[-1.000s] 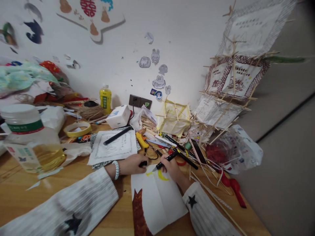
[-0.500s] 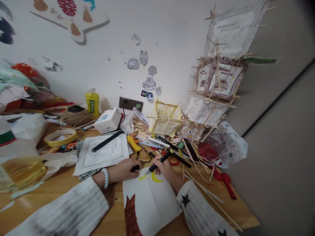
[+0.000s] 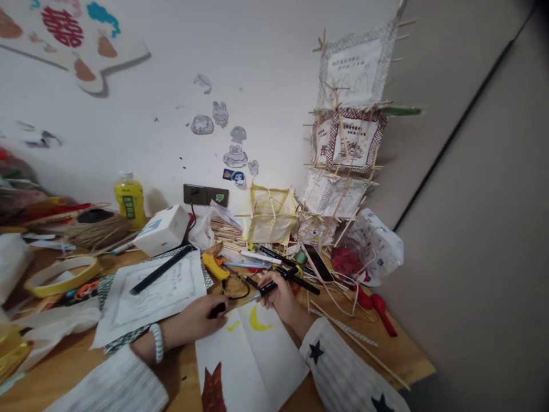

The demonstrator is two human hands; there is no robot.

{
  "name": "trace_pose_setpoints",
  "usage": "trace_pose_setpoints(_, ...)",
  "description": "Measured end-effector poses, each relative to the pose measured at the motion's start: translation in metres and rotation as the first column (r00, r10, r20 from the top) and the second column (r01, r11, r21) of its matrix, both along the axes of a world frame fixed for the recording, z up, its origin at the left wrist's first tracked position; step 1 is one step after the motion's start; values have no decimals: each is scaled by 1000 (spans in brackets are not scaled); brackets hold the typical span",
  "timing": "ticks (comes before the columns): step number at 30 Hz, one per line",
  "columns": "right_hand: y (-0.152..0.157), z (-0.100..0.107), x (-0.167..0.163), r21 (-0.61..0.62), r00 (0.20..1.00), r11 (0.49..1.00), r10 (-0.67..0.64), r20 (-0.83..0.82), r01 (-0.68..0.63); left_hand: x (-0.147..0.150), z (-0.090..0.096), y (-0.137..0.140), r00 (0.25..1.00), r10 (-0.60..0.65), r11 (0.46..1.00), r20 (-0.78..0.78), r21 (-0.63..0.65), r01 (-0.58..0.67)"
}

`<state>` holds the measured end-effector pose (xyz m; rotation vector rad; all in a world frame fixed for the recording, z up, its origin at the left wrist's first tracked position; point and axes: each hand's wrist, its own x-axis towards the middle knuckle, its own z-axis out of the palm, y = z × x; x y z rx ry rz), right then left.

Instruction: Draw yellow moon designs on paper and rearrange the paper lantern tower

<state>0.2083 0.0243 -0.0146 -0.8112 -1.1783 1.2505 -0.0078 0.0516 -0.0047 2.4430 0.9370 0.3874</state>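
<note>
A black marker is held by my right hand, its fingers closed round the barrel. Its tip points left, over the top edge of a white creased sheet. My left hand is curled round a black marker cap, resting by the sheet's upper left corner. On the sheet are a yellow crescent, a short yellow stroke and a reddish-brown shape low on the left.
Left of the sheet lies a drawn page with a black pen on it. Behind are a yellow glue gun, loose pens, a phone and a yellow paper-and-stick frame. A tall stick lantern stands at right.
My view has swung to the right and tilted up a little. The marker tip has moved from the yellow stroke up to the sheet's top edge. My left hand still holds the cap.
</note>
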Motion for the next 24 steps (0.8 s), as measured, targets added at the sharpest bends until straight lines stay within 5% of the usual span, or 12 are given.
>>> trace_pose_setpoints(24, 9, -8, -3, -27, 998, 999, 22, -67, -23, -2, -4, 6, 1000, 6, 992, 6, -124, -6)
